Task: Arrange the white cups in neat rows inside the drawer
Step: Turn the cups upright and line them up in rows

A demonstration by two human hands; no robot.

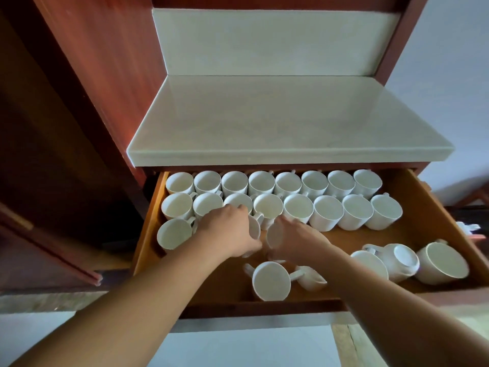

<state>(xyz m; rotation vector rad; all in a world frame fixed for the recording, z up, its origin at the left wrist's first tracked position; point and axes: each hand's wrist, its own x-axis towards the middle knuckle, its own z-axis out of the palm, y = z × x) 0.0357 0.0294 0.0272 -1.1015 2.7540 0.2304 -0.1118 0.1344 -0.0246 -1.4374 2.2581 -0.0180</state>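
Left hand (pixel 229 229) and right hand (pixel 300 241), curled round glossy round white cups (pixel 254 229) in wooden drawer (pixel 412 197).

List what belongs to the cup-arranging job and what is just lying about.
Job: drawer; rowed cups; loose cups; left hand gripping the left cup; right hand gripping the right cup.
Just there: white countertop; red-brown cabinet side; floor.

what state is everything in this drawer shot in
drawer, pulled open
back row of cups, upright, lined up
second row of cups, upright, lined up
left hand, grips one cup
right hand, grips another cup
front cup, upright, loose
tipped cup, on its side
overturned cup, base up
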